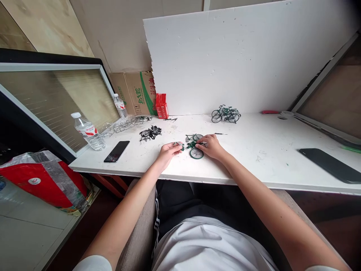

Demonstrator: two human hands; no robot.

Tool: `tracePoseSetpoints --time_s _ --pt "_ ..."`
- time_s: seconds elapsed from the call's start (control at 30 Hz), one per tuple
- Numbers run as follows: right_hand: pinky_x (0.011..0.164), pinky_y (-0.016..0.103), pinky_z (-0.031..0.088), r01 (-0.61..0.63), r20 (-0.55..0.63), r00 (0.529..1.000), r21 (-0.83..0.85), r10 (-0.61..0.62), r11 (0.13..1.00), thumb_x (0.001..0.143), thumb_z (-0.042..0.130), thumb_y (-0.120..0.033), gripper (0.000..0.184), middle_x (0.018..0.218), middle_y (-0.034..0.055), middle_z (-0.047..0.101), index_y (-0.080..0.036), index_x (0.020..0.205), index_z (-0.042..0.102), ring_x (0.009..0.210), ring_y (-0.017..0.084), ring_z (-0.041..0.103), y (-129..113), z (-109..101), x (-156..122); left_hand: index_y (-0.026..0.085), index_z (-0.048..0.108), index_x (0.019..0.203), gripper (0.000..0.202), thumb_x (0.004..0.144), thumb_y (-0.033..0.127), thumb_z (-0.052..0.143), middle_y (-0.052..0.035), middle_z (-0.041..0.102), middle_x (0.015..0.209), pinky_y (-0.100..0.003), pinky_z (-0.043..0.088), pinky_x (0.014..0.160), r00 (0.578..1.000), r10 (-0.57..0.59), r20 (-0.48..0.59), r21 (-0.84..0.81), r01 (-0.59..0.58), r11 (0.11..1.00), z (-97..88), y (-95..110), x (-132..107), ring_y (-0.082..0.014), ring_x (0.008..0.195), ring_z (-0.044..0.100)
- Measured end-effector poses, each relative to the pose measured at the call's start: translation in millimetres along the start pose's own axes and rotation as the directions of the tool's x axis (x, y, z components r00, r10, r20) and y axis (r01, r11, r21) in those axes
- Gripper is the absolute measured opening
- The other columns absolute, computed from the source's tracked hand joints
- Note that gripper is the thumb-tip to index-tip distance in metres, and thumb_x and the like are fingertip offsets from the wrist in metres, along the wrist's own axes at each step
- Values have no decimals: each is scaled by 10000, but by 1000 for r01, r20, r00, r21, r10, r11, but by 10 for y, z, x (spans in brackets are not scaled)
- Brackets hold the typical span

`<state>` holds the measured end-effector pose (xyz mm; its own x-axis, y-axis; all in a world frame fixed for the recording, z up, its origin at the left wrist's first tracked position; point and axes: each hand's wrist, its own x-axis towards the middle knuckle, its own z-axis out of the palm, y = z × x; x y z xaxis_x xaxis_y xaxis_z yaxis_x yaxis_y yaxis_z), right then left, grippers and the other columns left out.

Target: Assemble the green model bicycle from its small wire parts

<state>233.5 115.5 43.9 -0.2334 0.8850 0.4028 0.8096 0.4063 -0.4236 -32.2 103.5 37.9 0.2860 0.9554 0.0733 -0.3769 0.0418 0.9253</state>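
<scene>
Currently a loose cluster of small dark-green and black model-bicycle parts lies on the white desk, between the person's two bare hands. The left hand, just left of the cluster, pinches a tiny green-and-silvery piece between thumb and fingers, its exact shape too small to make out. The right hand reaches in from the cluster's right side, fingers bent and touching the parts; whether it grips one of them I cannot tell. At the cluster's near edge is a round green-rimmed wheel with thin spokes. Just beyond the right hand, right of the cluster, lies a thin dark rod. Farther off, beyond the cluster and to its right, dark-green assembled miniature bicycles stand close together, their number hard to tell. Left of the cluster and slightly beyond it sits a tangled heap of black plastic parts; well to its left are a glossy black phone and a clear plastic water bottle.
</scene>
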Motion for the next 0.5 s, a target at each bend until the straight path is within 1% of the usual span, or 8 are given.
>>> tracePoseSetpoints --time_s 0.17,0.27,0.33,0.4,0.43,0.5 --pt "1102 436 365 -21 -3 1000 22 21 1000 1002 638 -413 264 1103 110 768 -227 1044 820 1198 324 585 -32 -7 9 144 823 955 323 707 299 958 -77 736 981 -353 482 922 1000 -1 1 -5 1 1000 2 -1 -4 -165 872 642" --pt "1108 440 364 -53 -32 998 17 53 998 1006 621 -398 265 1117 113 770 -218 1046 812 1184 322 591 -17 11 19 144 825 977 335 709 295 956 -77 737 998 -344 481 926 1000 -4 1 -13 4 1000 7 3 -13 -165 893 641" --pt "1090 452 385 -109 -78 991 38 112 993 1032 566 -413 315 1151 126 763 -210 1083 802 1198 335 576 1 23 27 141 826 982 335 711 290 954 -78 736 1009 -341 482 922 1000 0 1 -19 0 1000 8 6 -17 -164 893 640" --pt "1068 467 407 -169 -156 971 91 181 981 1058 494 -403 362 1190 137 756 -202 1126 786 1219 351 555 26 32 33 142 828 994 339 715 290 952 -75 732 1005 -342 484 919 1000 2 10 -19 -1 1000 5 10 -19 -161 882 641" --pt "1062 474 414 -191 -203 956 123 213 974 1062 465 -374 368 1203 140 754 -198 1143 778 1226 354 548 43 35 35 143 829 997 340 718 294 950 -72 730 993 -344 484 918 1000 1 13 -17 -1 1000 4 14 -20 -160 872 641" --pt "1061 482 419 -221 -283 922 183 266 958 1032 438 -267 354 1207 140 753 -192 1152 763 1227 351 543 80 40 33 144 828 989 332 723 303 949 -70 729 969 -350 484 917 1000 -1 15 -9 1 1000 1 20 -23 -159 851 642"
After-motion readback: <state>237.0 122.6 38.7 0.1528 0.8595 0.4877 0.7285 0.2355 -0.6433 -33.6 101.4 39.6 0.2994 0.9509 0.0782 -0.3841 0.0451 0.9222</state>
